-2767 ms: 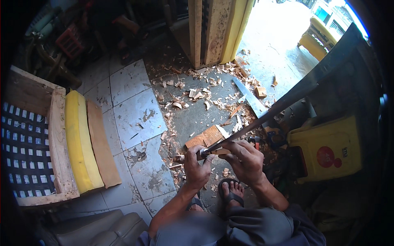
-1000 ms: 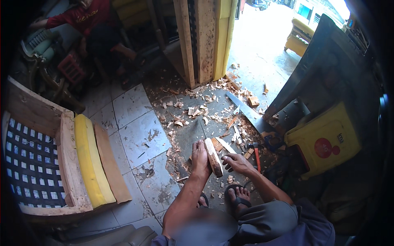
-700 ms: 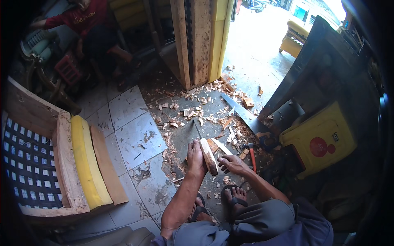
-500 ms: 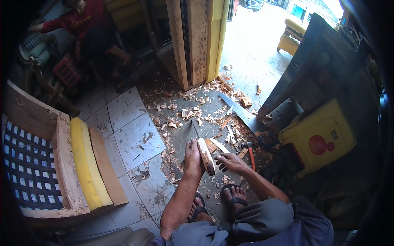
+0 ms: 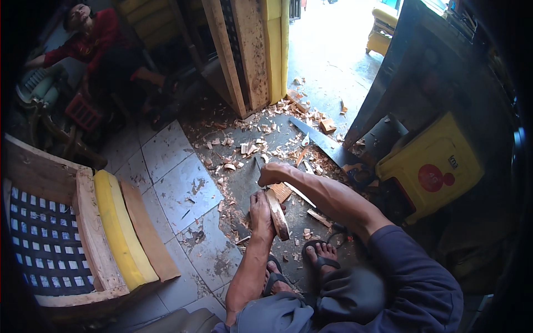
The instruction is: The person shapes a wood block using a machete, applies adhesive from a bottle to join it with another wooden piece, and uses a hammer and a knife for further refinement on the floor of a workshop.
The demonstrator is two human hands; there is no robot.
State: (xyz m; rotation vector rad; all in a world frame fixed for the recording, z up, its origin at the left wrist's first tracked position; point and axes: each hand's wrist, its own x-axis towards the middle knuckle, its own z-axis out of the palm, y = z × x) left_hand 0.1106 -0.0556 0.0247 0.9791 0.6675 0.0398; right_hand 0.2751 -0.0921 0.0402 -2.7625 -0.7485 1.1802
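My left hand (image 5: 261, 213) is closed on a short, pale-and-brown piece of wood (image 5: 277, 216), held at a slant. My right hand (image 5: 271, 173) reaches across just above it, fingers curled downward; what they hold, if anything, is hidden. A thin dark line shows beside those fingers, too small to identify. An orange-brown wooden block (image 5: 280, 191) lies on the floor behind the held piece, partly covered by my forearm. A handsaw (image 5: 313, 136) lies farther forward among scattered wood shavings and offcuts.
A seated person in red (image 5: 102, 39) is at the back left. A webbed wooden frame (image 5: 86, 233) and yellow foam (image 5: 119, 227) lie left. An upright frame (image 5: 247, 55) stands beside the bright doorway. A dark panel (image 5: 383, 83) and yellow container (image 5: 427, 166) are right.
My right hand has moved forward and left, from beside the wood to above it, its forearm now covering the red-handled hammer. My left hand keeps hold of the wood.
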